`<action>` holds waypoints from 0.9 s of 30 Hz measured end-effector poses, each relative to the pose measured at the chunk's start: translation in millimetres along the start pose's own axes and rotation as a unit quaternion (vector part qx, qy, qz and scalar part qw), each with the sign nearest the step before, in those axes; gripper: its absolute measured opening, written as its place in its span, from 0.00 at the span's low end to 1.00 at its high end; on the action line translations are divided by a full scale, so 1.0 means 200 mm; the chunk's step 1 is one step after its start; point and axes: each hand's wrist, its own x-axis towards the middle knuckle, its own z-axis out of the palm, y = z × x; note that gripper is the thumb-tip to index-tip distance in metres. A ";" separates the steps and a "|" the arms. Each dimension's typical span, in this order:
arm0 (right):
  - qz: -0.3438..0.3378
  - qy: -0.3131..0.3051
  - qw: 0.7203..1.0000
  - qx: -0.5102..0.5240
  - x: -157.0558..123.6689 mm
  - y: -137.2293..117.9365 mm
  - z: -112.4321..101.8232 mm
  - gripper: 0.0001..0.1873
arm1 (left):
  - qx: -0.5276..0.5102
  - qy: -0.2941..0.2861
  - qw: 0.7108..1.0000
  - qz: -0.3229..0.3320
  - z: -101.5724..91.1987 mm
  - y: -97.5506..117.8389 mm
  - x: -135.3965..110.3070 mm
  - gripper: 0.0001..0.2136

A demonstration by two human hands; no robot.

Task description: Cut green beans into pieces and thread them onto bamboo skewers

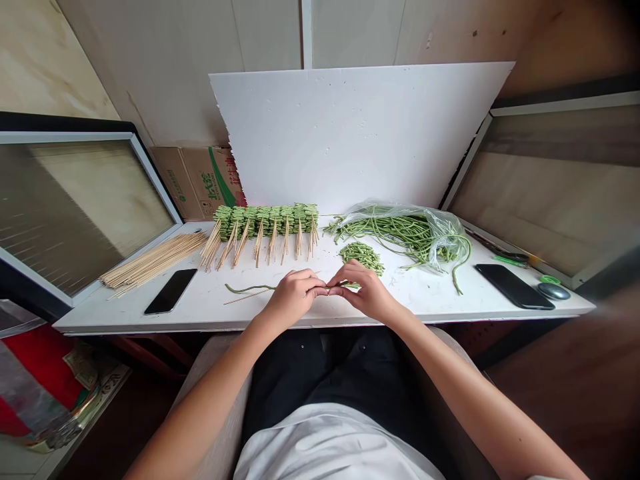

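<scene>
Between my two hands, low over the table's front edge, is a long green bean (250, 289). Its left end sticks out past my left hand (297, 293), whose fingers are closed on it. My right hand (361, 290) pinches the bean near its other end, thumb and fingertips almost touching those of the left. A bamboo skewer (245, 297) lies on the tabletop under the bean's left end. Just beyond my right hand sits a heap of short cut bean pieces (361, 255). Farther off are several bundles of skewered bean pieces (265, 221), sticks pointing toward me.
Loose bamboo skewers (155, 261) and a phone (171, 291) lie at left on the white table (210, 313). A plastic bag (440, 230) of long beans (395, 230) is at back right. Another phone (514, 287) lies at far right beside a computer mouse (553, 291). A white board (350, 133) stands behind.
</scene>
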 end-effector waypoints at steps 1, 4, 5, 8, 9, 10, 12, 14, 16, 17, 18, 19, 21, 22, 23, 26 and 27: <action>0.000 0.004 1.000 0.000 0.00 0.00 0.01 0.05 | 0.016 0.002 1.000 0.012 0.00 0.00 0.00 0.06; 0.001 0.009 1.000 0.006 0.00 0.02 0.02 0.04 | 0.044 0.008 0.998 0.040 0.02 -0.01 -0.01 0.08; 0.001 0.009 1.000 0.011 -0.01 0.02 0.03 0.04 | 0.045 0.011 0.998 0.045 0.03 -0.01 -0.01 0.09; 0.004 0.006 0.999 0.035 -0.01 0.02 0.05 0.06 | 0.042 0.012 0.998 0.054 0.04 -0.02 -0.02 0.12; 0.006 0.000 0.999 0.043 -0.01 0.01 0.05 0.07 | 0.041 0.008 0.998 0.054 0.04 -0.03 -0.02 0.12; 0.008 -0.011 0.999 0.051 -0.01 0.01 0.05 0.08 | 0.039 0.001 0.998 0.051 0.03 -0.04 -0.01 0.13; 0.009 -0.033 0.998 0.061 -0.01 0.00 0.04 0.10 | 0.026 -0.012 0.999 0.036 -0.01 -0.06 -0.01 0.13; 0.013 -0.034 0.998 0.049 0.00 0.01 0.02 0.10 | -0.003 -0.022 1.000 0.007 -0.05 -0.07 0.00 0.11; 0.027 -0.003 1.000 0.005 -0.01 0.07 -0.01 0.10 | -0.046 -0.027 0.998 -0.025 -0.08 -0.06 0.01 0.08; 0.040 0.019 0.999 -0.026 -0.01 0.11 -0.02 0.11 | -0.069 -0.027 0.997 -0.036 -0.08 -0.06 0.02 0.07; 0.057 0.042 0.996 -0.060 -0.02 0.17 -0.03 0.13 | -0.089 -0.027 0.995 -0.042 -0.08 -0.05 0.02 0.06; 0.084 0.057 0.991 -0.092 -0.04 0.23 -0.04 0.14 | -0.105 -0.026 0.993 -0.044 -0.08 -0.05 0.02 0.07; 0.126 0.051 0.983 -0.126 -0.07 0.35 -0.05 0.17 | -0.117 -0.020 0.992 -0.048 -0.06 -0.05 0.01 0.09; 0.142 0.036 0.980 -0.135 -0.10 0.41 -0.05 0.17 | -0.115 -0.014 0.992 -0.050 -0.04 -0.05 0.01 0.09; 0.157 0.029 0.977 -0.144 -0.12 0.45 -0.05 0.18 | -0.109 -0.007 0.993 -0.052 -0.03 -0.06 0.01 0.10; 0.182 0.008 0.971 -0.157 -0.16 0.53 -0.04 0.20 | -0.089 0.001 0.994 -0.056 0.00 -0.07 0.00 0.13; 0.186 0.004 0.970 -0.155 -0.17 0.54 -0.05 0.22 | -0.084 -0.004 0.995 -0.058 0.00 -0.08 0.00 0.14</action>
